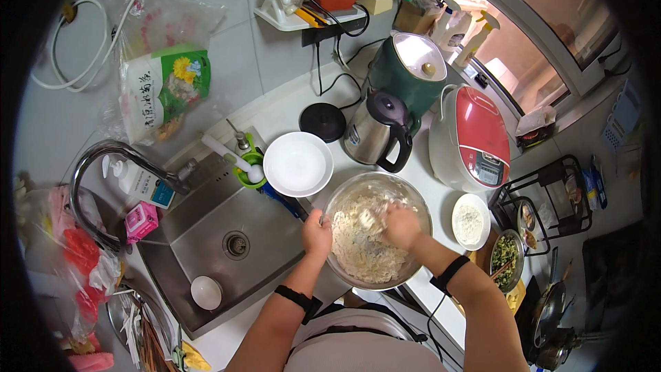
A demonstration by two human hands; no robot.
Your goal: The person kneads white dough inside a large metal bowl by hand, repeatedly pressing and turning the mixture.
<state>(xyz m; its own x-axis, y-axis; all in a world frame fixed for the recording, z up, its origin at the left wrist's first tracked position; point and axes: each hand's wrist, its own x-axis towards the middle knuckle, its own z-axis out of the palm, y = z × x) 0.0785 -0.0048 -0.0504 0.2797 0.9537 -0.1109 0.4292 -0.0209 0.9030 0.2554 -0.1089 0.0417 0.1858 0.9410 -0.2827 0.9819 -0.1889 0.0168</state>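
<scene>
A large stainless-steel mixing bowl (379, 284) stands on the white counter beside the sink, directly before me. Inside it lies crumbly, shaggy flour dough (369, 261), with loose pale flakes around it. My left hand (316, 235) grips the bowl's left rim, thumb up at the edge. Deep in the bowl's right half, my right hand (400, 225) touches the dough; motion blur hides its fingers, and dough clumps show beside them. Close to the right of the bowl sits a small white bowl of flour (470, 221). A white bowl (298, 164) with a smooth inside rests at the sink's corner.
The steel sink (206, 237) with a small white bowl (206, 292) lies left, under a curved faucet (124, 147). Behind stand an electric kettle (369, 132) and a red-lidded rice cooker (470, 139). A bowl of chopped greens (506, 258) with chopsticks is at right.
</scene>
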